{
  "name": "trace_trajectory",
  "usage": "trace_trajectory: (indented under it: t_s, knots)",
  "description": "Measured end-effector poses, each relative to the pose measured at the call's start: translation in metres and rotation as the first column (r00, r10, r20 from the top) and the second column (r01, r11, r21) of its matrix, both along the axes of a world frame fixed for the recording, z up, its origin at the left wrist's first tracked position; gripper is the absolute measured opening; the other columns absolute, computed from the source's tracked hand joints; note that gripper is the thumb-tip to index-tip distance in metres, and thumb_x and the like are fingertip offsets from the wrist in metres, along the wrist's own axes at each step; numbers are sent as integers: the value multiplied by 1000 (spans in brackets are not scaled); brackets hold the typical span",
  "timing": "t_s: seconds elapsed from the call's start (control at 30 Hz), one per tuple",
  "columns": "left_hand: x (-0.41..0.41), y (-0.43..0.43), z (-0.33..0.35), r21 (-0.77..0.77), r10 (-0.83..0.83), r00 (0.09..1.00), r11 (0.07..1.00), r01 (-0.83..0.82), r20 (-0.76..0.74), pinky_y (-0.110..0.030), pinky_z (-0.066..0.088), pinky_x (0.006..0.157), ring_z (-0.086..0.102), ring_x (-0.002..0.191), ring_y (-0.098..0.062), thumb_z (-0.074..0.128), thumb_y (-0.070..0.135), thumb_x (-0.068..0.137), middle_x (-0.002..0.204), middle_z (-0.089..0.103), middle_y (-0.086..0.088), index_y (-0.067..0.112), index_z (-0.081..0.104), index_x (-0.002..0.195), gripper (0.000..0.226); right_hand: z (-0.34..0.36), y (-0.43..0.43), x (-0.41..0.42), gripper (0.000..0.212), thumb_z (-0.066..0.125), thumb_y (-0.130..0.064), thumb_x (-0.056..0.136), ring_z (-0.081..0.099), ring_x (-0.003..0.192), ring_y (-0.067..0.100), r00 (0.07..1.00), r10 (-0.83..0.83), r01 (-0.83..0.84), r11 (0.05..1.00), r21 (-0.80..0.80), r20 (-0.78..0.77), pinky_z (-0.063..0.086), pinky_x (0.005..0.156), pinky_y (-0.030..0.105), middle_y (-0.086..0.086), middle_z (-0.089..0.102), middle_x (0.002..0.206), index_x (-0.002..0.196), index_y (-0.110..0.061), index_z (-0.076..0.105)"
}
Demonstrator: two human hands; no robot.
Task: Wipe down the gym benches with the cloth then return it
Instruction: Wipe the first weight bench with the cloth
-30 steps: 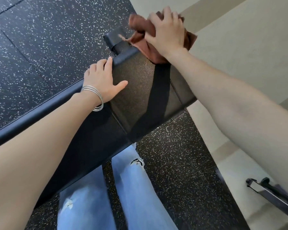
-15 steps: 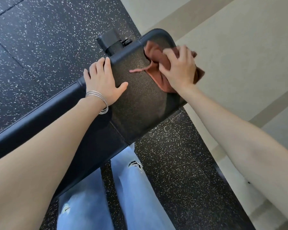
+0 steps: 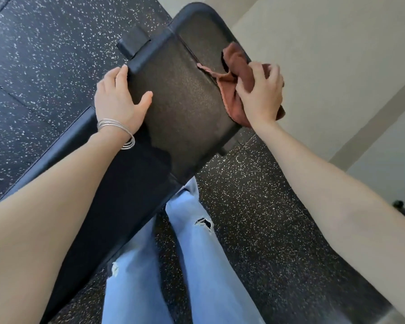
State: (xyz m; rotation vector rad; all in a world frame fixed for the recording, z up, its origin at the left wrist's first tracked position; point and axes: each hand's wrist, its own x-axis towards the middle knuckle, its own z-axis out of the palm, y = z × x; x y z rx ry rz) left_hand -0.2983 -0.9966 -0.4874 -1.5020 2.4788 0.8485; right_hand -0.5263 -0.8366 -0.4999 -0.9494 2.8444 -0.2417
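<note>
A rust-brown cloth [image 3: 237, 66] is being gripped in the curled fingers of the right hand [image 3: 261, 97] and pressed against the right edge of the black bench pad [image 3: 185, 106]. The pad's left edge is being touched by the left hand [image 3: 118, 101], fingers relaxed and thumb spread.

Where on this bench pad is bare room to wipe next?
Bare pad between the left hand and the cloth, and its rounded far end. Crowded at the right edge, where the right hand grips it.
</note>
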Motion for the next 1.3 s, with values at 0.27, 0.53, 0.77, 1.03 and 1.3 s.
trace_trajectory:
  t_s: [0.27, 0.53, 0.77, 1.03, 1.3]
  knots:
    - [19, -6, 3, 51, 2, 1000, 999, -2, -3, -40, 23, 112, 32, 134, -35, 53, 47, 88, 148, 34, -14, 10, 31, 145, 72, 5, 15, 101, 32, 63, -31, 85, 51, 96, 36, 937, -336, 344, 934, -98, 95, 48, 73, 43, 18, 50, 110, 113, -17, 62]
    - [61, 2, 5, 57, -104, 993, 993, 101, 49, -43, 20, 114, 23, 139, -37, 56, 49, 85, 153, 23, -16, 15, 23, 148, 78, 7, 40, 236, 31, 75, -24, 73, 50, 83, 38, 957, -238, 256, 962, -95, 168, 47, 62, 40, 19, 54, 100, 103, -16, 66]
    - [60, 3, 7, 81, -85, 996, 993, 82, 34, -42, 17, 116, 20, 140, -36, 53, 50, 86, 154, 22, -16, 16, 23, 148, 77, 10, 35, 162, 31, 64, -34, 82, 51, 93, 38, 999, -35, 34, 999, 24, 33, 49, 70, 44, 18, 54, 109, 111, -22, 63]
    - [72, 3, 9, 85, -125, 992, 989, 123, 27, -43, 16, 117, 16, 143, -33, 53, 49, 87, 155, 19, -15, 18, 22, 148, 76, 7, -5, 157, 36, 59, -41, 86, 50, 98, 35, 900, -434, 436, 899, 53, -47, 48, 71, 41, 15, 48, 117, 118, -24, 56]
    - [101, 0, 25, 90, -242, 964, 968, 232, 110, -45, 17, 117, 22, 140, -38, 55, 47, 86, 152, 23, -20, 10, 20, 148, 80, 27, 31, 352, 42, 79, -22, 69, 52, 76, 38, 948, -210, 188, 976, 110, 239, 49, 61, 41, 20, 57, 101, 109, -20, 65]
